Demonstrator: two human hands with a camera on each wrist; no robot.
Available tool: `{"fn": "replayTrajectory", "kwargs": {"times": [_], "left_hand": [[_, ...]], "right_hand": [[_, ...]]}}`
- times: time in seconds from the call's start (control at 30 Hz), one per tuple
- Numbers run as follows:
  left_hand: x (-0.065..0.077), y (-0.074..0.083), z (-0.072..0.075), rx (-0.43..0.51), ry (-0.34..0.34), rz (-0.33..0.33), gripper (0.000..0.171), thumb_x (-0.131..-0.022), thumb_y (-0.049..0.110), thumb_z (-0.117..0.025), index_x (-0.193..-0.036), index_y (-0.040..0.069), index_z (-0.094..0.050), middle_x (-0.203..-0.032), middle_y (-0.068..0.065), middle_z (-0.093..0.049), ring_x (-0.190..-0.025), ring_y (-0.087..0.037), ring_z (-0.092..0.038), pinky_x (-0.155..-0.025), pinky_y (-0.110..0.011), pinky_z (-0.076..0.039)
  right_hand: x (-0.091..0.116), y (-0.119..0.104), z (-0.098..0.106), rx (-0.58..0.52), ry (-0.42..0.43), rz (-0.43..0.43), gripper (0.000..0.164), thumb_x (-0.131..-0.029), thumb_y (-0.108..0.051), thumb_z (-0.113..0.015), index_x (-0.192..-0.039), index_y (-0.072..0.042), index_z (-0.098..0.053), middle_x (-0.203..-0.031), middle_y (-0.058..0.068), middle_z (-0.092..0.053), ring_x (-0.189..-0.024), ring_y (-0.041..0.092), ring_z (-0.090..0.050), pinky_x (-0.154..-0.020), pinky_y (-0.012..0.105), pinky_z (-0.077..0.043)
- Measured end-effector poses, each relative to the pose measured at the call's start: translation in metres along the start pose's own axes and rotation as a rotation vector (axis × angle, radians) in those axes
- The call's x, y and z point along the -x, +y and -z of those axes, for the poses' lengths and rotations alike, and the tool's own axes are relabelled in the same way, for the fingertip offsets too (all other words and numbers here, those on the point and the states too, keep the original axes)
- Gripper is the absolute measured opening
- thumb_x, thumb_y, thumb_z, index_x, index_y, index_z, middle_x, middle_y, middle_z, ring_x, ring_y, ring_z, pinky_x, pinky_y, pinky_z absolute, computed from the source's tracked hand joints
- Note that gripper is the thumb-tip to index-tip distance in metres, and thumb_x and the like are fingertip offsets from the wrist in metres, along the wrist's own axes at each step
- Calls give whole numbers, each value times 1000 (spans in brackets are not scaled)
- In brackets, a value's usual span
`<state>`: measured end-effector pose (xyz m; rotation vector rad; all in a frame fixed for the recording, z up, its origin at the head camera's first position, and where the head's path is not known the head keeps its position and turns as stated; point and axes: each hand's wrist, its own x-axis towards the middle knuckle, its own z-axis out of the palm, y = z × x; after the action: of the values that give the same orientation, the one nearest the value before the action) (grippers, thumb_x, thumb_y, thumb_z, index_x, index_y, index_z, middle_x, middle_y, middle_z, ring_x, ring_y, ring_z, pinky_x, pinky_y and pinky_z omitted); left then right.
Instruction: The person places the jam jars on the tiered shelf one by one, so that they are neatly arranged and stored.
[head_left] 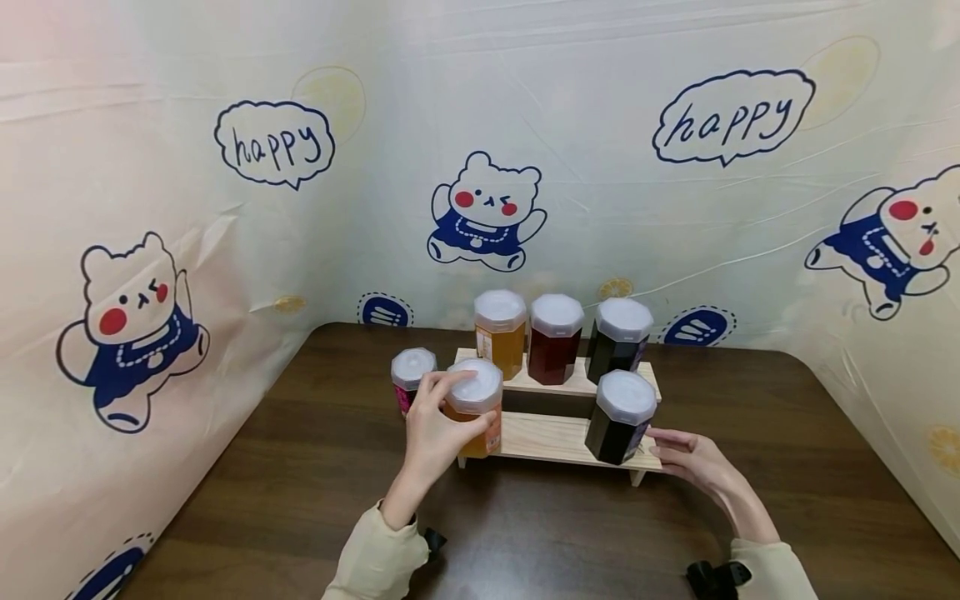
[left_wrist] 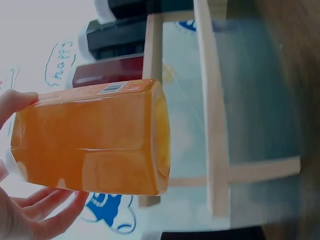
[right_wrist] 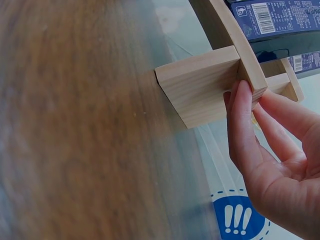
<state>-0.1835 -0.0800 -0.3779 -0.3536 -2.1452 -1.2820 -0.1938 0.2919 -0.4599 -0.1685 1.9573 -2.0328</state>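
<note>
My left hand (head_left: 442, 425) grips a jar of orange contents (head_left: 477, 442) with a translucent white lid, thumb on one side and fingers on the other. In the left wrist view, the jar's base is apart from the lower board of a two-tier wooden rack (head_left: 543, 435). My right hand (head_left: 705, 468) pinches the right end of that lower board between thumb and fingers, as the right wrist view shows. Close beside it, a dark jar (head_left: 617, 429) stands on the lower tier. The left palm is partly hidden.
On the upper tier stand an amber jar (head_left: 508, 350), a dark red jar (head_left: 553, 354) and another dark jar (head_left: 611, 350). A smaller jar with a pink label (head_left: 408, 379) is left of the rack on the brown table (head_left: 300, 475). A printed curtain (head_left: 390, 217) surrounds the table's back and sides.
</note>
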Motion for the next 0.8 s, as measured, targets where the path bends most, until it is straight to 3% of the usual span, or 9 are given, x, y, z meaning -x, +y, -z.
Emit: {"fn": "replayTrajectory", "kwargs": {"times": [0.17, 0.4, 0.8], "left_hand": [[0, 4, -18, 5, -32, -17, 47, -56, 21, -83, -99, 15, -65, -98, -6, -51, -88, -18, -52, -64, -32, -45], [2, 11, -37, 49, -78, 9, 47, -57, 21, -82, -100, 17, -64, -98, -5, -50, -83, -18, -51, -62, -37, -45], [2, 19, -61, 51, -146, -7, 47, -59, 24, -81, -102, 20, -63, -98, -2, -48, -89, -19, -52, -69, -34, -46]], "right_hand": [[0, -1, 1, -8, -1, 13, 26, -85, -5, -56, -106, -17, -63, -101, -14, -60, -87, 2, -57, -73, 23, -48], [0, -1, 0, 50, 9, 1, 40, -85, -8, -57, -121, 7, -48, -102, -15, -58, -89, 1, -56, -75, 24, -48], [1, -2, 0, 48, 9, -2, 37, -85, -9, -58, -120, 2, -53, -102, -15, -59, -88, 1, -56, -74, 24, -48]]}}
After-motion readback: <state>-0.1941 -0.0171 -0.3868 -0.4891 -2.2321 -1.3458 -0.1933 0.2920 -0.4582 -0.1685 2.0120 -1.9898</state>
